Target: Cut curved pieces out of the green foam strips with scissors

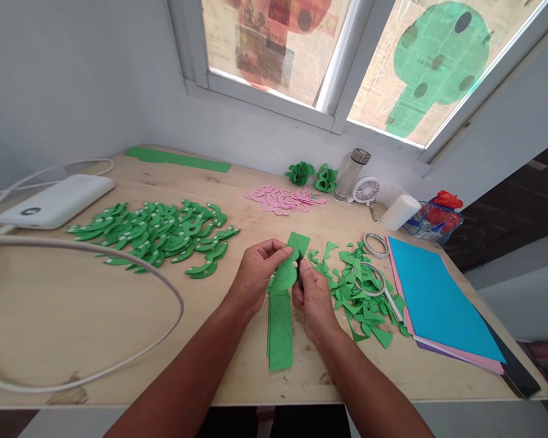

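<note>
My left hand [257, 272] pinches a green paper strip [284, 277] near its upper part, above the middle of the table. Curved outlines are drawn on the strip, and one edge is cut into a round shape. My right hand [314, 296] is closed around dark-handled scissors [300, 274], which meet the right edge of the strip; their blades are mostly hidden. Below my hands, another green strip [281, 331] with drawn curves hangs or lies toward the table's front edge. Green paper scraps [363, 304] are spread just right of my right hand.
Cut green curved pieces [159, 234] lie left, with a power bank [57, 201] and looping white cable [173, 292]. Behind are pink pieces [283, 199], a bottle [351, 173] and a small fan [366, 190]. Blue sheets [442, 298], tape [377, 244] and a basket [433, 222] stand right.
</note>
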Available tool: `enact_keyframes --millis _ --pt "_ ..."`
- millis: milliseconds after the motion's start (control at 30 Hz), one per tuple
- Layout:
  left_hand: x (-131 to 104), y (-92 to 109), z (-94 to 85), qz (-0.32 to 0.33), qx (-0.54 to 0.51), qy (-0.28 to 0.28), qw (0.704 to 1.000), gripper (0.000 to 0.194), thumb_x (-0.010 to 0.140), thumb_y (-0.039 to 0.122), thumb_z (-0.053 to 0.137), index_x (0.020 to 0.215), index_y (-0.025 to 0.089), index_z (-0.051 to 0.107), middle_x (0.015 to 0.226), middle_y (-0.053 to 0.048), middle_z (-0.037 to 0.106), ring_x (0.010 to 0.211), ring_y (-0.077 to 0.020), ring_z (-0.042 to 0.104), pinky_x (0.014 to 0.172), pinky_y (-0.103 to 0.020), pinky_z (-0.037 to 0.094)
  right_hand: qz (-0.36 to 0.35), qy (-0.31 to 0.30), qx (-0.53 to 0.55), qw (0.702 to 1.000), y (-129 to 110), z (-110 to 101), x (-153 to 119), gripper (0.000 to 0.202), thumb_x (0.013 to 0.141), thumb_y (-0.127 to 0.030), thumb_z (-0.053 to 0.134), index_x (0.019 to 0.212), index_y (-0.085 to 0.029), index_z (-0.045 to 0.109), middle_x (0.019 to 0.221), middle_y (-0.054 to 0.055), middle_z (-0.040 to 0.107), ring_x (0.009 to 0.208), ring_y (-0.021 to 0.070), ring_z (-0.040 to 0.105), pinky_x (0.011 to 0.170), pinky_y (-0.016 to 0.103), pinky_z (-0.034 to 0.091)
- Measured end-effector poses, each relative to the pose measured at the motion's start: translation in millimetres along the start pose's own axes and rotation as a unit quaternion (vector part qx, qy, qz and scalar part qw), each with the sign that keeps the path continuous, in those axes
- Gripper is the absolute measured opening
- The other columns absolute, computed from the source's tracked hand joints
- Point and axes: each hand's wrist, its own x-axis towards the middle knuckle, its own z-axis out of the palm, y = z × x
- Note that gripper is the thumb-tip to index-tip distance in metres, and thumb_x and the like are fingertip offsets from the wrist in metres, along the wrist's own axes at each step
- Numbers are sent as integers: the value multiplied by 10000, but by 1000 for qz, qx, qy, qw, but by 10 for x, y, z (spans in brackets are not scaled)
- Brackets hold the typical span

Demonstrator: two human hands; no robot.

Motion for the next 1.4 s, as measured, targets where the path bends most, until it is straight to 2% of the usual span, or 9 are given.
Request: enact_keyframes --millis 300,733,1100,1400 --pt "15 -21 -7 0 13 3 1000 233 598 318 788 612 163 615 556 30 583 509 -101 492 513 -225 391 10 -2 3 1000 3 -6 -4 514 759 -659 596 585 -209 419 388 -109 307 352 49 181 352 203 110" --pt "23 -64 -11 11 28 -6 1000 221 614 304 772 597 153 612 569 34 559 552 -90 459 542 -209 379 -1 2 19 1000 -12 3 -10 530 754 -655 605 564 -214 381 409 -112 286 371 46 166 370 220 101" --pt "18 -43 -12 15 33 7 999 218 613 300 766 600 157 601 554 37 562 516 -87 473 513 -205 380 6 6 1 1000 -9 5 -7 527 728 -676 603 563 -198 455 363 -110 302 345 43 185 363 219 105" --pt "24 -76 -18 3 43 -14 999 208 627 298 757 625 159 603 548 34 577 495 -97 498 500 -215 392 -1 3 14 1000 -10 -5 2 534 728 -678 612 570 -204 423 391 -116 288 360 41 166 364 215 96"
